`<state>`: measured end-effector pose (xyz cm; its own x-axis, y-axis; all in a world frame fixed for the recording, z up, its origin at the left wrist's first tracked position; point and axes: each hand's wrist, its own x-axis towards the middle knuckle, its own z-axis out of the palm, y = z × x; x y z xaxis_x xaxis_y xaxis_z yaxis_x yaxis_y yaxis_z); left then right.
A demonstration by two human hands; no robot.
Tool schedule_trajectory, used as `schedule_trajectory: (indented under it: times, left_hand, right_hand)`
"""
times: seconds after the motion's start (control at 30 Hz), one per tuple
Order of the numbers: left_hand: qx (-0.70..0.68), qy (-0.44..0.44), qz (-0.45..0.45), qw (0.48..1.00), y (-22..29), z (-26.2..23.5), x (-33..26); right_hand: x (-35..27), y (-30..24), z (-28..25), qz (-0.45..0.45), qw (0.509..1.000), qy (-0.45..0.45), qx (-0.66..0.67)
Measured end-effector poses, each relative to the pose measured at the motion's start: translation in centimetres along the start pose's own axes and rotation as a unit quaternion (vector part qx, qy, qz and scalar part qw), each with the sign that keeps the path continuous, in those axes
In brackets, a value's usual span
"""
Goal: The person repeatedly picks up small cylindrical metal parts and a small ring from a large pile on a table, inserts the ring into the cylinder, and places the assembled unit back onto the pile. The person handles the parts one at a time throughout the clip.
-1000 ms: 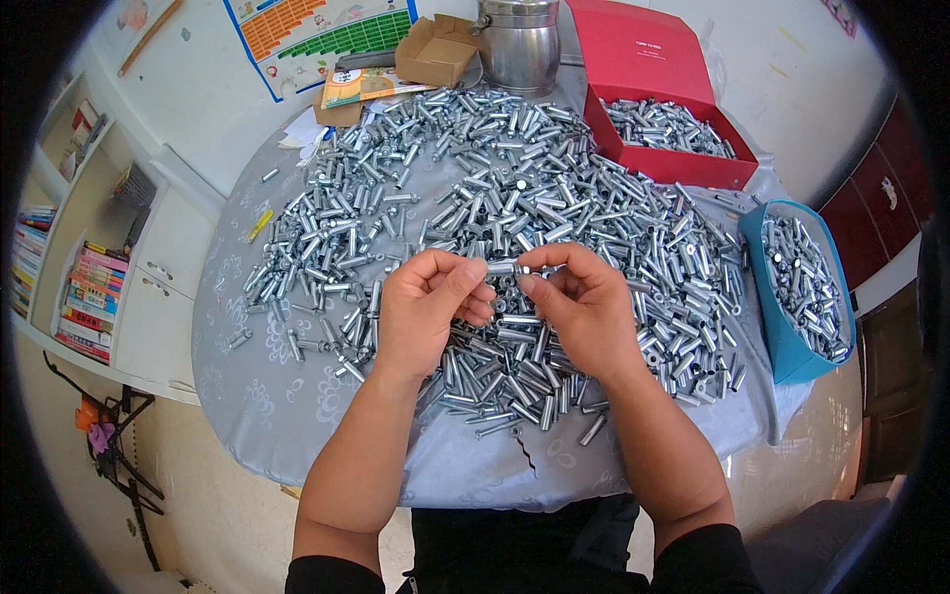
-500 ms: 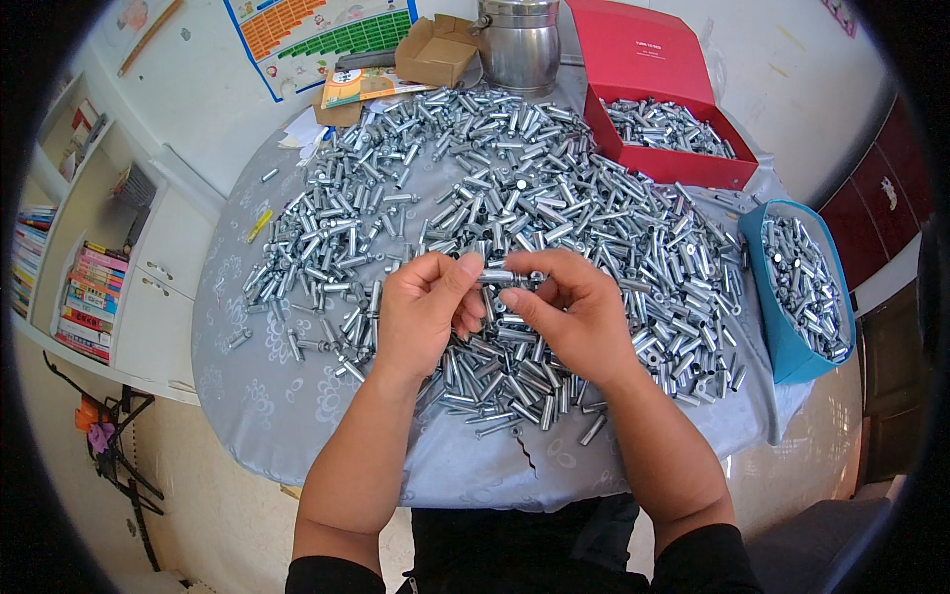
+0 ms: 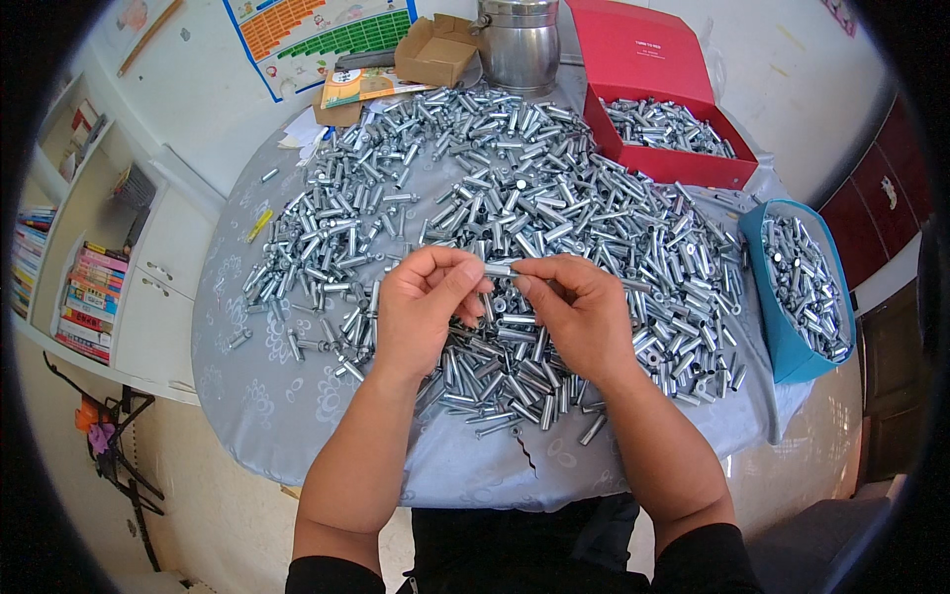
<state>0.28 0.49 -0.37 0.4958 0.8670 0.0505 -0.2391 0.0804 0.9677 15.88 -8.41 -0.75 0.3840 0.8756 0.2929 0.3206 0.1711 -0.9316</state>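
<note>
Pinching one metal tube (image 3: 499, 270) in both hands. The left hand (image 3: 421, 307) is holding its left end between thumb and forefinger, other fingers curling loosely; the right hand (image 3: 589, 317) is gripping the right end, thumb and forefinger meeting. Half a second ago that right pair was standing apart; now both ends are being held, probably making for a steadier grip. Tube is sitting left of the red box (image 3: 683, 170) and nearer the person. It's looking slim, silvery, shiny, lying roughly level; fingertips are hiding its ends. Under it, a heap of metal pieces (image 3: 554, 203) is spreading over the worktop (image 3: 267, 396), left of and in front of the red box, which is holding more. Blue bin (image 3: 782, 342), also holding pieces, is standing right of the red box, nearer the person. Steel pot (image 3: 518, 49) is standing just left of the red box.
</note>
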Motion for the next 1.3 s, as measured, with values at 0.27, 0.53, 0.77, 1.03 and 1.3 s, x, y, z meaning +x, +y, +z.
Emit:
schedule_trajectory:
  times: [0.27, 0.53, 0.77, 1.03, 1.3]
  left_hand:
    - [0.013, -0.048, 0.009, 0.999, -0.6, -0.1, 0.0]
    - [0.019, -0.06, -0.006, 0.998, -0.1, -0.1, -0.3]
    - [0.002, 0.046, 0.048, 0.998, 0.1, -0.5, 0.3]
    - [0.046, -0.027, 0.028, 0.998, 0.3, -0.1, -0.1]
    - [0.08, -0.058, 0.032, 0.995, 0.6, -0.4, -0.3]
  right_hand:
    - [0.1, -0.6, 0.1, 0.065, 0.993, -0.001, 0.095]
    - [0.2, -1.0, -0.2, 0.11, 0.984, -0.06, 0.127]
    - [0.9, -0.4, -0.5, 0.092, 0.972, 0.094, 0.196]
    - [0.2, -0.6, 0.1, 0.07, 0.989, 0.002, 0.134]
    - [0.4, -1.1, -0.3, 0.128, 0.963, -0.026, 0.236]
